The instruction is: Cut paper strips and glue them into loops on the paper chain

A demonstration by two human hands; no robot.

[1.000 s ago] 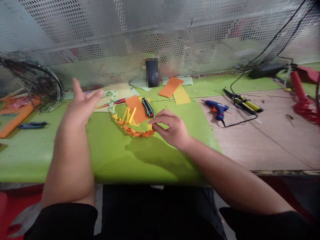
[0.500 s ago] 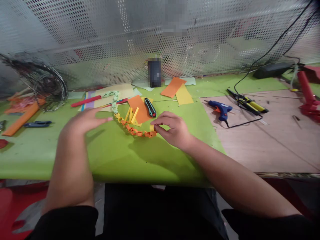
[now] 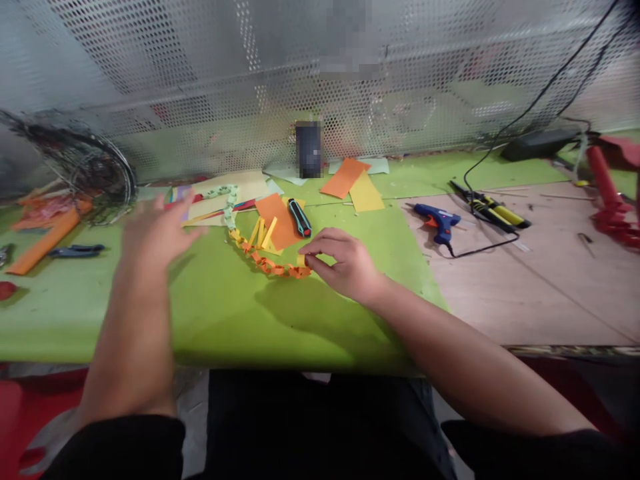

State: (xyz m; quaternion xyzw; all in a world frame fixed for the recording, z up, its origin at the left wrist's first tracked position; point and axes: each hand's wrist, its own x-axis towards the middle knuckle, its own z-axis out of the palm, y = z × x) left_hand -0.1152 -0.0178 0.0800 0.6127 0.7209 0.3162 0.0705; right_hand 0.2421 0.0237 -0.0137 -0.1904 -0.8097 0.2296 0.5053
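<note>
"What did the right hand [image 3: 341,265] do?"

"It pinched the yellow end of the paper chain [image 3: 270,267], with the fingers curled over it."

"And the left hand [image 3: 157,233]?"

"It was open, with the fingers spread, up over the tabletop [image 3: 225,320]. It was blurry, so I can't tell if it touched anything."

"Where was the chain?"

"It lay in a long curve near the far edge of the green part of the tabletop. Its pale green links were at the far end, and its orange and yellow links came down to the right hand."

"What was close to it?"

"Short yellow strips [image 3: 263,233] sat inside the curve, on and beside an orange sheet [image 3: 273,223]. A knife [image 3: 299,217] lay just beside that sheet. A glue gun [image 3: 437,223] lay well off to the right, on a brown board [image 3: 525,293]."

"What step was this?"

"It looked like the hands were working on the last link, at the end of the chain."

"What did that call for next?"

"I think it called for one more strip to go through that end. The strips were close, and the left hand was free."
</note>
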